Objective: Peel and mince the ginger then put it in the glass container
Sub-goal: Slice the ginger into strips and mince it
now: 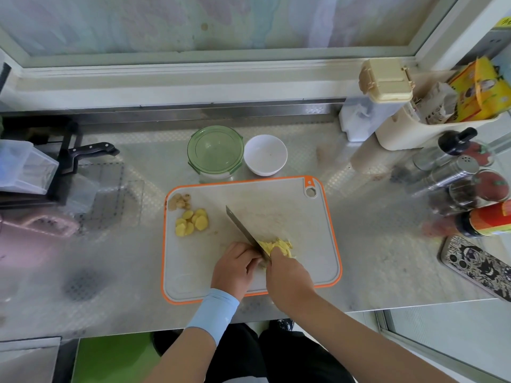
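Our right hand (287, 275) grips the knife (243, 230); our left hand (235, 268) curls beside it, hold unclear. We judge the ginger shreds (279, 246) light and sticky: pinch the heap.

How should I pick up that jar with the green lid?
Probably by its round glass body just under the green lid, coming from the left. The glass container stands upright, the white bowl sits close on its right, and the cutting board lies right in front, so the left leaves your hand the most room.
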A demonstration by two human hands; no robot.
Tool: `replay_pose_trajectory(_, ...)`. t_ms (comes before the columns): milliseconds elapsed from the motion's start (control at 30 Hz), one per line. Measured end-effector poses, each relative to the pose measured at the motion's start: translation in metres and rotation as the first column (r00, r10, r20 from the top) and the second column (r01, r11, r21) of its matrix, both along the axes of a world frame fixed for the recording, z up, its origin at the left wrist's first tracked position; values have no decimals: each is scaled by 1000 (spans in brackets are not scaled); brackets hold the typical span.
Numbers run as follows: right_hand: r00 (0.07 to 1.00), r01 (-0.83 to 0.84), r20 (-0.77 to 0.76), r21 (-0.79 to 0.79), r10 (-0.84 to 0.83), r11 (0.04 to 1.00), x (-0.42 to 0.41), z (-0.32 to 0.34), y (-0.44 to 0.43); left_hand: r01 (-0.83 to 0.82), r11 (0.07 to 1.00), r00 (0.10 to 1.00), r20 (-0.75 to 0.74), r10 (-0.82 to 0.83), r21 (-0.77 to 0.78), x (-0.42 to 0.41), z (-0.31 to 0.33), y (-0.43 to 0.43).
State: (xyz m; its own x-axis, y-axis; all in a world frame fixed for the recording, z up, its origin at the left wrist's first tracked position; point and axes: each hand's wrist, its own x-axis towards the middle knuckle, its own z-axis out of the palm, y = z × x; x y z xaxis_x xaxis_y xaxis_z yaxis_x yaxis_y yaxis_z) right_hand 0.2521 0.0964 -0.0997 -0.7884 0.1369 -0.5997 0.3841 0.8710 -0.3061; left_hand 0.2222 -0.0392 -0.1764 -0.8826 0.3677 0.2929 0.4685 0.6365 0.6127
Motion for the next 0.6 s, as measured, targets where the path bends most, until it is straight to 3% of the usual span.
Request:
replay_pose_trajectory(167, 995, -96, -10, 30, 96, 995, -18, -8, -8, 31, 999, 999, -9, -31, -22, -1, 4, -1)
replay_pose_trajectory(600, 999, -32, -40, 9, 33, 999, -5, 6, 1, 46, 997, 995, -84, -51, -64, 0, 5, -3)
